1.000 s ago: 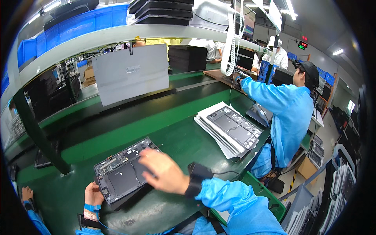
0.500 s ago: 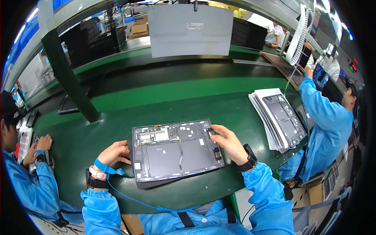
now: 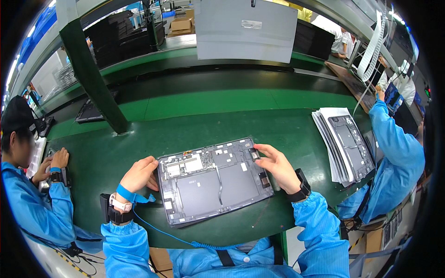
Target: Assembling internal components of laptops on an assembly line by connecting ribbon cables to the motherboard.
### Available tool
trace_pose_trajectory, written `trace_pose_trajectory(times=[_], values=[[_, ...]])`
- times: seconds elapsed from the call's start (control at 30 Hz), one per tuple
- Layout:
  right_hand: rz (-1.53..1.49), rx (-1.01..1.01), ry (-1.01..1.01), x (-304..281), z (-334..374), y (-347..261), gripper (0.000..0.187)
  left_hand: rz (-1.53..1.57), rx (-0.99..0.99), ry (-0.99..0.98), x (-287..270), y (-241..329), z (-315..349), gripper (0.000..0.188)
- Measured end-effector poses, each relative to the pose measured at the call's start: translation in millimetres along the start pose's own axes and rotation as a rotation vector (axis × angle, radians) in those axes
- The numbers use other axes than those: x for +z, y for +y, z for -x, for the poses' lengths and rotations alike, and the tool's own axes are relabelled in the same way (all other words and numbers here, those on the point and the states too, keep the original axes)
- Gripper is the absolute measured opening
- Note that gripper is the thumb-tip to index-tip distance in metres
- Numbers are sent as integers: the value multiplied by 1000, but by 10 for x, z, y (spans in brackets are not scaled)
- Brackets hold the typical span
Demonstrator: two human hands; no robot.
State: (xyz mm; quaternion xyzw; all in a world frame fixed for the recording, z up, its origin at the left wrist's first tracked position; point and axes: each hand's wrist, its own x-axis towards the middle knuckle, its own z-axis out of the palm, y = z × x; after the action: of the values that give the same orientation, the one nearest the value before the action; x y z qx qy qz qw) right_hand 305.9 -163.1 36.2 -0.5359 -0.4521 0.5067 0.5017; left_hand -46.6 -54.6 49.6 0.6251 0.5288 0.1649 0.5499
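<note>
An opened tablet (image 3: 199, 187) lies before me, slightly turned, its inside facing up. It shows a large dark battery, a circuit board (image 3: 185, 165) along the far left and a flat cable (image 3: 219, 185) down the middle. Beneath its near edge a thin dark edge peeks out. My left hand (image 3: 140, 175) closes on the tablet's far left corner, its fingertips partly hidden at the edge. On the right short side, my right hand (image 3: 278, 169) grips the edge near the far corner, thumb and fingers by a small dark part (image 3: 264, 180).
A stack of white sheets (image 3: 327, 143) with another opened tablet (image 3: 351, 147) on top stands at the right. A green post (image 3: 92, 78) rises at the left. Co-workers sit on both sides. A blue coiled cord (image 3: 208, 244) runs from my left wrist along the bench's near edge.
My left hand has moved up the tablet's left edge to its far corner. The tablet has turned a little, and less of the dark piece beneath shows. The whole view has shifted.
</note>
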Motion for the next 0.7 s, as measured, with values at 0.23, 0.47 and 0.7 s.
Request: trace_pose_trajectory(times=[0.23,0.47,0.7], values=[[79,5,7,-12,79,-33,43,-189,37,55,94,195,73,30],[154,60,-88,-164,19,-67,40,-255,101,139,-49,100,-48,36],[207,95,174,-538,94,-82,23,-589,556,239,306,478,-48,19]])
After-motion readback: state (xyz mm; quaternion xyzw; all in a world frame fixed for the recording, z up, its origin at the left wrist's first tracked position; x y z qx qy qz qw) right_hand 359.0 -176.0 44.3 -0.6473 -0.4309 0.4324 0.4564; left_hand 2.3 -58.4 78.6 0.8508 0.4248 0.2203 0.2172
